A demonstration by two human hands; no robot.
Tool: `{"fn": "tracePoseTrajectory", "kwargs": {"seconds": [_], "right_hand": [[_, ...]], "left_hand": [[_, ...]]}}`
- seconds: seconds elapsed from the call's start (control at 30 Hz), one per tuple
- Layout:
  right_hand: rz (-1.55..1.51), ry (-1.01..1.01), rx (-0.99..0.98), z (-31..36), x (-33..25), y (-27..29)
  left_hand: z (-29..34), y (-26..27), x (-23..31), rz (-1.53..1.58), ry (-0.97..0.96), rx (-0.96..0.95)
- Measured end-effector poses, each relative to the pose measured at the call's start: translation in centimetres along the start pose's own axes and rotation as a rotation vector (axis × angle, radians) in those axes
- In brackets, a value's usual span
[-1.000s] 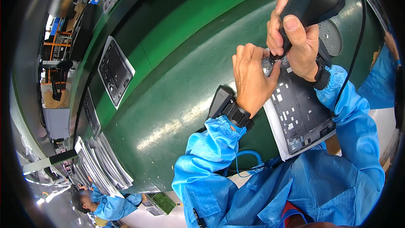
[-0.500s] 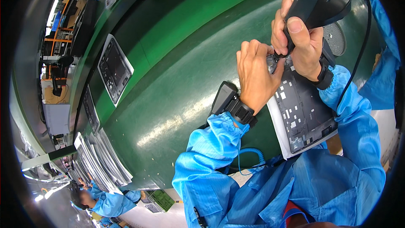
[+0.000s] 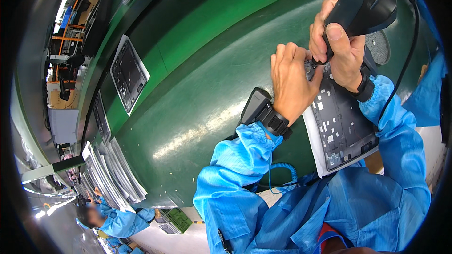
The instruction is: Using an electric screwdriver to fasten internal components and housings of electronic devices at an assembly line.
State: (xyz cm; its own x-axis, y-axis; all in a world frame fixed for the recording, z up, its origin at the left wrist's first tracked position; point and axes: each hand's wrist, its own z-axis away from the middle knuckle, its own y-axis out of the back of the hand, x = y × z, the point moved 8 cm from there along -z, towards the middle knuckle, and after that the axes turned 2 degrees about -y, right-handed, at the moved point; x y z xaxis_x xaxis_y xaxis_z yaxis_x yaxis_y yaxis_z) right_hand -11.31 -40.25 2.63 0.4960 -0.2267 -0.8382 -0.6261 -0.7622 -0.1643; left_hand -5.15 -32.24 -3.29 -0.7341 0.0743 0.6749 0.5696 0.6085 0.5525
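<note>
A flat, rectangular grey plastic device housing [image 3: 340,122] with a pale rim lies open-side up on the glossy green conveyor surface [image 3: 197,94], close to the near edge, directly in front of the person. Its interior shows a ribbed, compartmented moulding with small pale patches.

The right hand [image 3: 340,49] is wrapped around a dark, smooth, pistol-shaped powered screwdriver [image 3: 360,11]. The thumb lies along the tool body, and the fingers are curled tight around the grip. A black cable [image 3: 410,51] runs from the tool's top and curves down past the right sleeve. The tool tip meets the far end of the housing.

The left hand [image 3: 293,82] rests palm-down at the same far end, fingers bent and bunched just beside the tool tip; whether they pinch anything cannot be determined. A black boxy wrist-worn unit [image 3: 258,106] is strapped at the left wrist.

Both forearms wear blue, finely striped fabric sleeves [image 3: 235,169].

Further along the conveyor lie a similar grey framed panel [image 3: 128,73] and a stack of pale flat panels [image 3: 110,174].
</note>
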Motion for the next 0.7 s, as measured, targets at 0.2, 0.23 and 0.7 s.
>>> {"fn": "tracePoseTrajectory", "kwargs": {"seconds": [0.2,0.23,0.7], "right_hand": [[-0.039,0.012,0.007,-0.1,-0.1,-0.4],[-0.086,0.008,0.055,0.0,-0.2,-0.3],[0.019,0.226,0.146,-2.3,-7.4,9.2]], "left_hand": [[0.1,0.1,-0.1,-0.016,-0.03,0.013],[0.1,0.2,-0.1,-0.019,-0.034,0.015],[-3.7,-2.8,1.4,-0.104,0.006,-0.301]]}}
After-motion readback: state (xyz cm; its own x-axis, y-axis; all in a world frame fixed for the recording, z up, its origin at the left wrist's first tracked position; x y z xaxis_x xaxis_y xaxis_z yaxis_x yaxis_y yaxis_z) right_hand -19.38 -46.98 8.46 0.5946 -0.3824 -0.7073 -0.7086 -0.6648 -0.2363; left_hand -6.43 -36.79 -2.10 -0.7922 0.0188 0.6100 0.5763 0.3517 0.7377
